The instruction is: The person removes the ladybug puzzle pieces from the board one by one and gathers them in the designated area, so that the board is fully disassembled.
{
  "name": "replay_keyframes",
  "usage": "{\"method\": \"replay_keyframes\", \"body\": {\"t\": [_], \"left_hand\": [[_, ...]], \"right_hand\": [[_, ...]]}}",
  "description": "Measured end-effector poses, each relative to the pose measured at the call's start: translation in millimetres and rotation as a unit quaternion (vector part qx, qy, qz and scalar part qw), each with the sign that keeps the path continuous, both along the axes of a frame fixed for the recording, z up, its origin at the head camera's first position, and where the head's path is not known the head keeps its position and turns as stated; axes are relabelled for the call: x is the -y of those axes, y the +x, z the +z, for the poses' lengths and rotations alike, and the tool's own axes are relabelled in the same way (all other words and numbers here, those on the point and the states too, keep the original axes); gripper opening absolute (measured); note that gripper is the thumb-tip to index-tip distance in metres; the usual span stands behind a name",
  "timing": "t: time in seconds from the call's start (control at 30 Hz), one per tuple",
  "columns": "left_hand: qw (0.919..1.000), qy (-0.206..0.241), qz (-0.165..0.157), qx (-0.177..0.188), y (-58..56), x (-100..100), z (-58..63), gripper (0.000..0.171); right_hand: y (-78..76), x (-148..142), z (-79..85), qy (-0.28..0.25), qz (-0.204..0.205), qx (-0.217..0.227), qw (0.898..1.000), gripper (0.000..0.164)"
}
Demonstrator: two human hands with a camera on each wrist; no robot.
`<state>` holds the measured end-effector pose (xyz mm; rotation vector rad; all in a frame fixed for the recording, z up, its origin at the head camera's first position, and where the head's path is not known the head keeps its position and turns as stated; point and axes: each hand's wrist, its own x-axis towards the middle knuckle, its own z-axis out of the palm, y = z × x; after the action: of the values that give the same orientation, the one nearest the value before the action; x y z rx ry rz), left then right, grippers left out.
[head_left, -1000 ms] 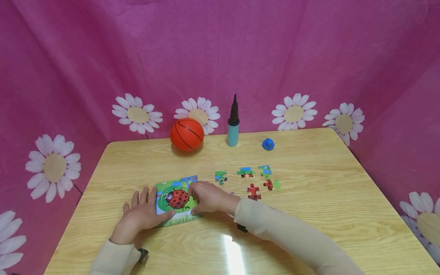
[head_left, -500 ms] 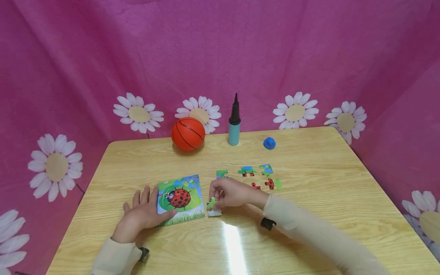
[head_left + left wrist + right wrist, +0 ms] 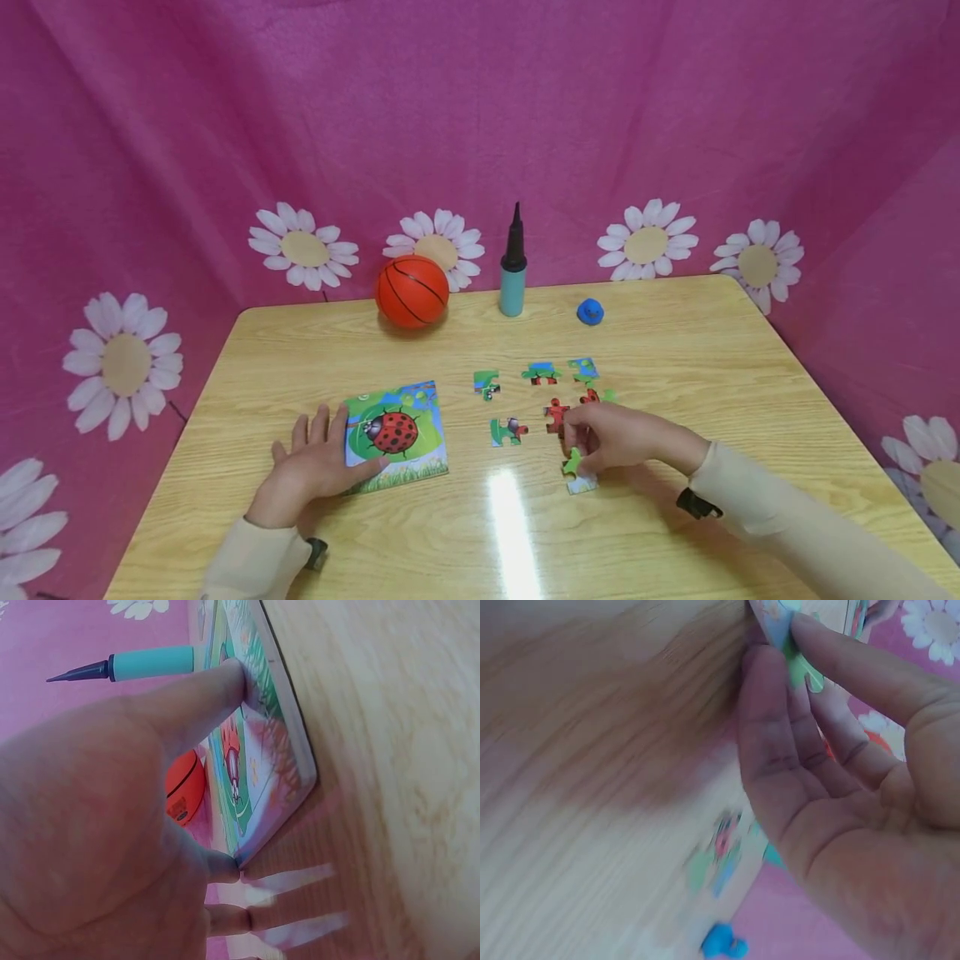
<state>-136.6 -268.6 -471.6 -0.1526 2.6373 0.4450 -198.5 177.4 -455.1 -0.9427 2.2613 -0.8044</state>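
A ladybug picture board point(image 3: 423, 437) lies flat on the table at left of centre. My left hand point(image 3: 303, 467) rests at its left side with fingers spread; in the left wrist view the thumb point(image 3: 214, 686) lies on the board's face near the edge. To the right, my right hand point(image 3: 622, 435) pinches a green and pale blue jigsaw piece point(image 3: 583, 485) between thumb and fingers, low over the table. Close by lie a red spotted piece point(image 3: 555, 414), a piece with the ladybug's head point(image 3: 506, 432), and a red and green piece point(image 3: 589, 396) partly behind the hand.
Behind these, a corner piece point(image 3: 486, 382), a blue-topped piece point(image 3: 542, 371) and another corner piece point(image 3: 585, 367) lie in a row. Along the table's back stand an orange ball point(image 3: 412, 292), a teal hand pump point(image 3: 513, 290) and a small blue toy duck point(image 3: 590, 312).
My right hand has moved from the board's right edge to the right, carrying the jigsaw piece. The pieces it covered now show. My left hand has stayed on the board.
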Motion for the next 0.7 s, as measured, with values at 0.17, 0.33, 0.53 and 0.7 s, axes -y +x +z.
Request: {"method": "replay_keyframes", "body": {"t": [0.17,0.33,0.53,0.7], "left_hand": [[1.0,-0.002,0.001,-0.001,1.3,0,3.1,0.134],[0.9999,-0.012,-0.006,-0.004,3.7,-3,9.7,0.126],[1.0,0.0,-0.005,-0.007,2.2,-1,3.1,0.132],[0.9999,0.007,-0.003,-0.011,-0.8,3,-6.6,0.14]], "right_hand": [[1.7,-23,3.7,0.02,-0.024,-0.021,0.999,0.026],[1.0,-31,3.7,0.019,-0.029,-0.027,0.999,0.024],[0.9,-30,2.3,0.031,-0.009,-0.066,0.997,0.024],[-1.9,-25,4.6,0.035,0.017,-0.099,0.994,0.026]]}}
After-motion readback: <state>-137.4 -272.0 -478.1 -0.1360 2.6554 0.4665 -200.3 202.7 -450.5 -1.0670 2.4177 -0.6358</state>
